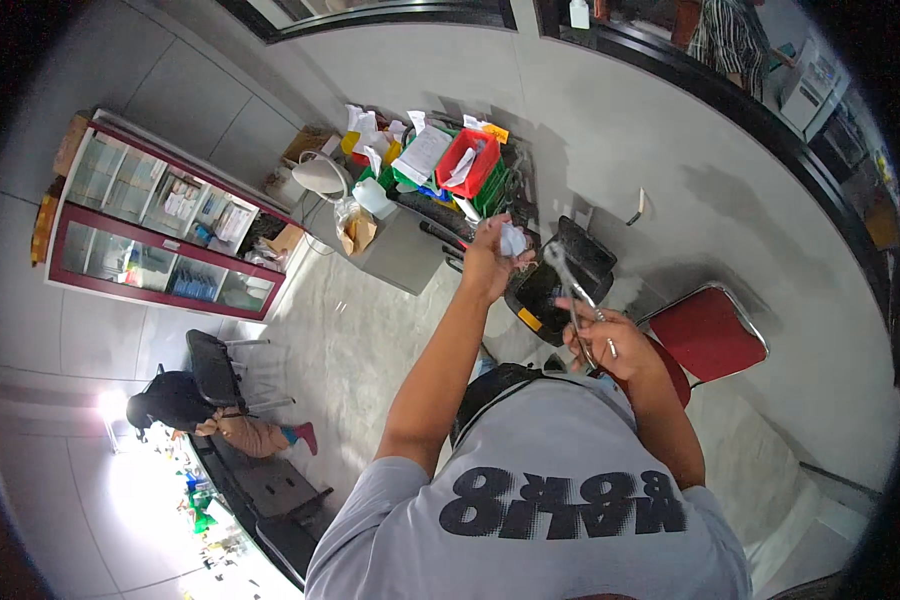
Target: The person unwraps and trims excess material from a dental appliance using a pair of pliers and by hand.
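Observation:
My left hand [489,258] is raised in the middle of the view, its fingers closed on a small crumpled white piece [513,240] that looks like paper or cloth. To its lower right, my right hand [610,345] grips a long, shiny metal tool [560,262] with narrow arms; its exact type is unclear. The tool angles up over a black object [530,300] with a yellow patch, perhaps equipment or a seat. Just behind my left hand stand green trays and a red tray [480,145] with papers in them.
A grey desk [395,265] carries a lamp [320,175] and paper bag. A red chair [710,340] stands right, a glass-door cabinet [120,243] left. At lower left another person [250,430] sits by a lit bench. A window [730,40] runs along the top right.

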Tool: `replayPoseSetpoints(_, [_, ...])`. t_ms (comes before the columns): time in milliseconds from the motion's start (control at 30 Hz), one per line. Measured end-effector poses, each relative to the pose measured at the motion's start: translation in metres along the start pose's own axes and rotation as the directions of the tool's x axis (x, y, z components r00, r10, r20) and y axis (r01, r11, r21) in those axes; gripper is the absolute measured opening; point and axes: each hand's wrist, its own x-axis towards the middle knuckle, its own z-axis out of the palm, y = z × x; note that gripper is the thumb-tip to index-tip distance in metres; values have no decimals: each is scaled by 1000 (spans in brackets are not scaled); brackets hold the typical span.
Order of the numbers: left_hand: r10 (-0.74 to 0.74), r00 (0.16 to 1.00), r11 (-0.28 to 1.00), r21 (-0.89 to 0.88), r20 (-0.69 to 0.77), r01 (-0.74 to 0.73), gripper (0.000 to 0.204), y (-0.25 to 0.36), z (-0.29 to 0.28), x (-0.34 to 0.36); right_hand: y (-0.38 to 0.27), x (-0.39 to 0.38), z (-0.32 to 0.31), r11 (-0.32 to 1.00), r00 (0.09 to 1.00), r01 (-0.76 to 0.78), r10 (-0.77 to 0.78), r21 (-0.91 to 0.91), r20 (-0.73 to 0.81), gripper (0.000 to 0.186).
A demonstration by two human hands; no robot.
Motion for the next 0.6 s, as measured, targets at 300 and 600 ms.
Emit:
replayPoseSetpoints(300, [30, 982, 815, -573, 189, 85, 49, 26, 27, -12, -4, -21, 23, 904, 1000, -19, 26, -428, 10, 73])
replayPoseSetpoints(600, [74, 988, 835, -551, 134, 12, 56, 30, 57, -31, -6, -2, 19, 974, 953, -128, 173, -188, 249, 82])
